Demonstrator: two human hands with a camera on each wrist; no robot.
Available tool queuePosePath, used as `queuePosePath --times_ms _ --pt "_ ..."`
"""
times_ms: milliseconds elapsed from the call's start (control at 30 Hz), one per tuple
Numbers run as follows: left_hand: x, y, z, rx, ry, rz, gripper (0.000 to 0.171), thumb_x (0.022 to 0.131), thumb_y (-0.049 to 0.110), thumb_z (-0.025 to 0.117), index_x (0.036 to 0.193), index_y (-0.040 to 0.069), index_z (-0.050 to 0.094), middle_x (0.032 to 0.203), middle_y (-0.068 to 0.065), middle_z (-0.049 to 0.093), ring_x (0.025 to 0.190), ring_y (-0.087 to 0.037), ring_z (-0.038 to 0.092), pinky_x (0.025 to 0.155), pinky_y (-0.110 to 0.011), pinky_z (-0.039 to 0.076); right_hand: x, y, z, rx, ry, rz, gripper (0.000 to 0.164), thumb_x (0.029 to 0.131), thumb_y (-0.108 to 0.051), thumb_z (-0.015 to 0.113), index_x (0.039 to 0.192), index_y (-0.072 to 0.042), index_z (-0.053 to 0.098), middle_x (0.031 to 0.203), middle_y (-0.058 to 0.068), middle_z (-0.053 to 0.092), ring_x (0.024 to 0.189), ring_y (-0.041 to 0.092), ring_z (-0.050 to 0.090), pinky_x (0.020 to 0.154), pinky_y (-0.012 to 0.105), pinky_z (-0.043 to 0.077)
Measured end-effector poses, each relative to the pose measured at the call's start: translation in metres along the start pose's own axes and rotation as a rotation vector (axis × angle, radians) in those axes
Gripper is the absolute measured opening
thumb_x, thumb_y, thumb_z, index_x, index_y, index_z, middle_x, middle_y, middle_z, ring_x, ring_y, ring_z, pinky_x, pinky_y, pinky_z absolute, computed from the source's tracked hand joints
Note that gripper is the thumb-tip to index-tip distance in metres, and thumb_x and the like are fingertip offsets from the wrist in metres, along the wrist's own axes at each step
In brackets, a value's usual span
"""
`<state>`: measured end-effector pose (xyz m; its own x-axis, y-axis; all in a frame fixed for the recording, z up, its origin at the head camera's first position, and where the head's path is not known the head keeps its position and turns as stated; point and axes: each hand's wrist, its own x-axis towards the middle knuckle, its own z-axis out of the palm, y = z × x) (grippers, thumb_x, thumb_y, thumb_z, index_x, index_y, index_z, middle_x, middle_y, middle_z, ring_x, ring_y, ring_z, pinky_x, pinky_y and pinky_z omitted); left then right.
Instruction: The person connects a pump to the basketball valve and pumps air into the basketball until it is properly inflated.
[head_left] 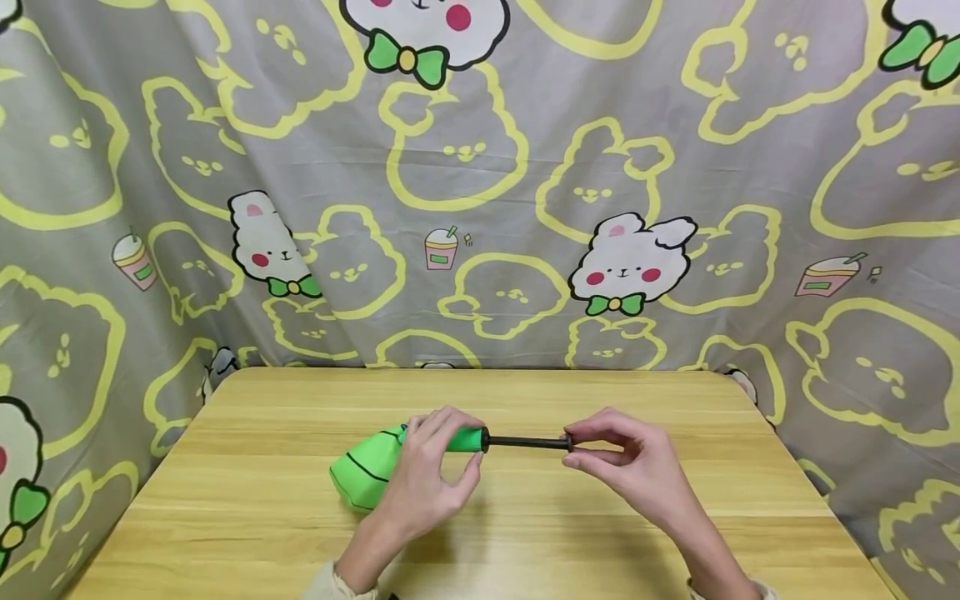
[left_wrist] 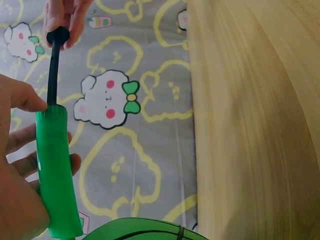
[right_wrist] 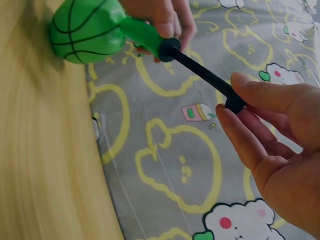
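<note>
A green hand pump (left_wrist: 56, 170) lies level above the table, its black plunger rod (head_left: 525, 442) drawn well out to the right. My left hand (head_left: 423, 479) grips the green barrel, with the thumb near its collar in the left wrist view. With thumb and fingertips, my right hand (head_left: 641, 462) pinches the black end knob (right_wrist: 235, 103) of the rod. Left of the barrel sits a green ball (head_left: 366, 473) with black lines, joined to the pump's far end and looking slack and creased. Where the two meet is hidden behind my left hand in the head view.
The wooden table (head_left: 247, 500) has a light grain and rounded far corners. Behind it and at both sides hangs a grey curtain (head_left: 495, 183) printed with yellow outlines and white rabbits. A small dark object (head_left: 394, 597) shows at the bottom edge.
</note>
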<state>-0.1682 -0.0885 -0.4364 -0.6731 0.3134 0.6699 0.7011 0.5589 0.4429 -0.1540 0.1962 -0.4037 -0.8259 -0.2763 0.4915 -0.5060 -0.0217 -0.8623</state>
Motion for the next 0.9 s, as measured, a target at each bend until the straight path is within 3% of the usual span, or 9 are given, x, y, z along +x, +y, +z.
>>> queuePosePath --times_ms 400,633,900 --pt "-0.001 0.007 0.006 0.011 -0.026 0.012 0.031 0.081 0.014 0.077 0.111 0.017 0.069 0.109 0.009 0.065 0.105 -0.009 0.061 0.092 -0.038 0.04 -0.001 0.011 0.027 0.019 0.059 -0.012 0.027 0.079 0.012 0.08 0.105 0.009 0.073 0.101 0.03 0.068 0.095 0.023 0.073 0.075 0.042 0.059" --pt "-0.003 0.009 0.007 0.058 -0.043 0.069 0.028 0.083 0.017 0.075 0.11 0.018 0.069 0.107 0.008 0.062 0.103 -0.01 0.061 0.091 -0.039 0.041 -0.002 0.015 0.044 -0.041 0.115 0.085 0.025 0.078 0.005 0.084 0.101 0.0 0.078 0.099 0.017 0.072 0.091 0.021 0.073 0.073 0.039 0.06" --pt "-0.005 0.01 0.013 0.084 -0.06 0.119 0.03 0.082 0.016 0.075 0.111 0.017 0.068 0.107 0.008 0.061 0.102 -0.01 0.059 0.088 -0.038 0.04 -0.004 0.024 0.056 -0.053 0.116 0.053 0.023 0.077 0.002 0.085 0.099 -0.001 0.078 0.096 0.014 0.072 0.091 0.019 0.073 0.072 0.037 0.06"
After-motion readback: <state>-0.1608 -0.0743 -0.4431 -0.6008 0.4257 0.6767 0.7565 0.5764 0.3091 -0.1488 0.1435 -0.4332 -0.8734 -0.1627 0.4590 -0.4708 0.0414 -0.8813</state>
